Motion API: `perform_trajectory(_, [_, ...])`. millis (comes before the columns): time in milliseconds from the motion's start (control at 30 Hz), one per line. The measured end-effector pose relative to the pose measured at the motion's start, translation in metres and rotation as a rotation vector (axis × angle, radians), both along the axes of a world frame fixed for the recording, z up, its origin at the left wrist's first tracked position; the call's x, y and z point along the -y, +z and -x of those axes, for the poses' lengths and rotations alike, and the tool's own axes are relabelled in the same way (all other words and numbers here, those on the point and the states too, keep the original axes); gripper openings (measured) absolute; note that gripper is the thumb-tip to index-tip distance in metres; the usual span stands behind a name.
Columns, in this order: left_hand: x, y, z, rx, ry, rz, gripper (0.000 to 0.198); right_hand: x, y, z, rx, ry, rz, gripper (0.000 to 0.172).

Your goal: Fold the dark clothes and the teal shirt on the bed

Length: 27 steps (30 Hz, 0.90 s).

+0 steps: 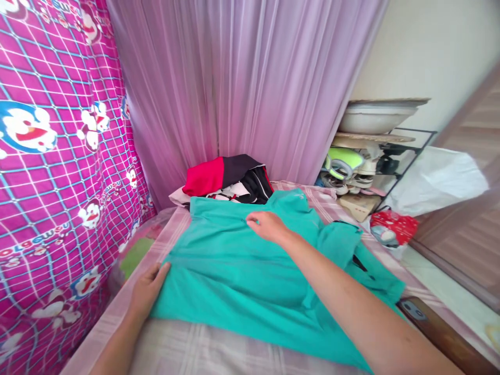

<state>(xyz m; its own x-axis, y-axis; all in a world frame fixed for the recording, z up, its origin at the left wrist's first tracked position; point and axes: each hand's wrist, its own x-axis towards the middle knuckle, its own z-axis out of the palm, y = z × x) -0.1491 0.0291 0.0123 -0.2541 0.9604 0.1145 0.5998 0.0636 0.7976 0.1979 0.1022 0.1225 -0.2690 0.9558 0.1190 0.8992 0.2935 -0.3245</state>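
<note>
A teal short-sleeved shirt [234,265] lies spread over a plaid-covered surface, its body to the left and its sleeves and collar to the right, with soft wrinkles across it. At its left edge, my left hand [150,284] grips the cloth, thumb on top; the other fingers are partly hidden. Over the upper middle of the shirt is my right hand [267,225], its fingers curled into a pinch. A tiny dark spot shows on the cloth beside those fingertips. Whatever they pinch, if anything, is too small to make out.
Behind the shirt sits a pile of red, black and white clothes [224,179] against a purple curtain [242,94]. A phone [437,330] lies at the right edge of the plaid cover [187,344]. A shoe rack [394,177] stands beyond; a pink patterned curtain [58,172] hangs left.
</note>
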Motion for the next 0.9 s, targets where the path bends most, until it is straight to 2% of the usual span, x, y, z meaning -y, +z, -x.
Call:
perform_trajectory(167, [0.003,-0.012,0.003,0.101,-0.043,-0.004,0.053,-0.088,-0.013,0.082,0.035,-0.017,-0.090,0.038])
perform_trajectory(300, [0.005,-0.016,0.002,0.132,-0.124,0.028,0.053,-0.128,-0.030,0.126,0.117,-0.030,-0.087,0.047])
perform_trajectory(433, [0.010,-0.015,0.002,0.195,-0.202,0.107,0.058,-0.155,-0.038,0.131,0.208,-0.038,-0.071,0.033])
perform_trajectory(567, [0.012,-0.009,0.002,0.233,-0.371,0.278,0.059,-0.182,-0.034,0.112,0.163,-0.202,-0.186,0.037])
perform_trajectory(633, [0.012,-0.007,0.002,0.186,-0.438,0.319,0.058,-0.191,-0.036,0.108,0.170,-0.234,-0.182,0.035])
perform_trajectory(733, [0.012,-0.007,0.003,0.072,-0.441,0.301,0.059,-0.191,-0.045,0.110,0.162,-0.204,-0.150,0.033])
perform_trajectory(800, [0.013,-0.005,0.005,0.071,-0.464,0.299,0.059,-0.180,-0.052,0.111,0.114,-0.160,-0.170,0.037])
perform_trajectory(900, [0.012,-0.002,0.010,0.203,-0.530,0.329,0.063,-0.150,-0.062,0.095,0.050,-0.046,-0.257,0.045])
